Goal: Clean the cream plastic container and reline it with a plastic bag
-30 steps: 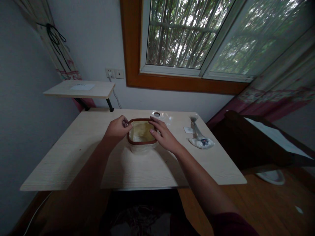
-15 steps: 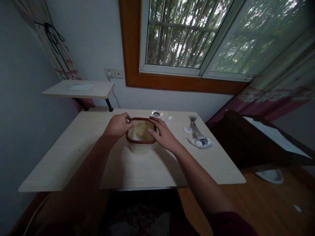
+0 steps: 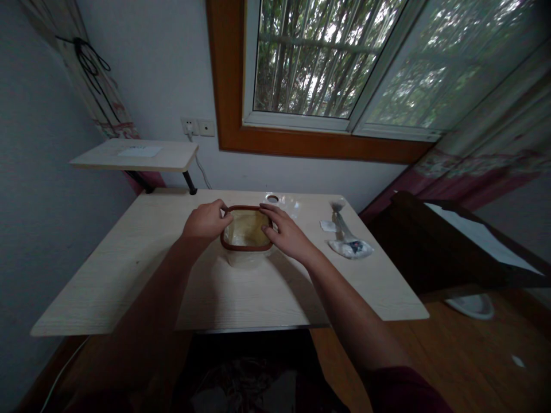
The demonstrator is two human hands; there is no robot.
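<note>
A squarish, pale translucent container with a brown rim [image 3: 246, 249] stands on the light wooden desk, its inside yellowish and nothing distinct in it. At its far left corner, my left hand [image 3: 205, 222] pinches the rim between thumb and bent fingers. My right hand [image 3: 287, 232] grips the right side, with the thumb at the inner edge and the fingers reaching over the far right corner. Parts of both side walls are hidden by my hands.
To the right on the desk [image 3: 142, 287] lies a knotted clear plastic bag [image 3: 350, 248] with a small white paper [image 3: 328, 226] beside it. A raised shelf [image 3: 138, 156] stands at the back left. Clear plastic wrap [image 3: 293, 205] lies near the cable hole [image 3: 272, 198].
My right thumb has shifted slightly right, towards the container's rim. The container and my left hand stay in nearly the same place.
</note>
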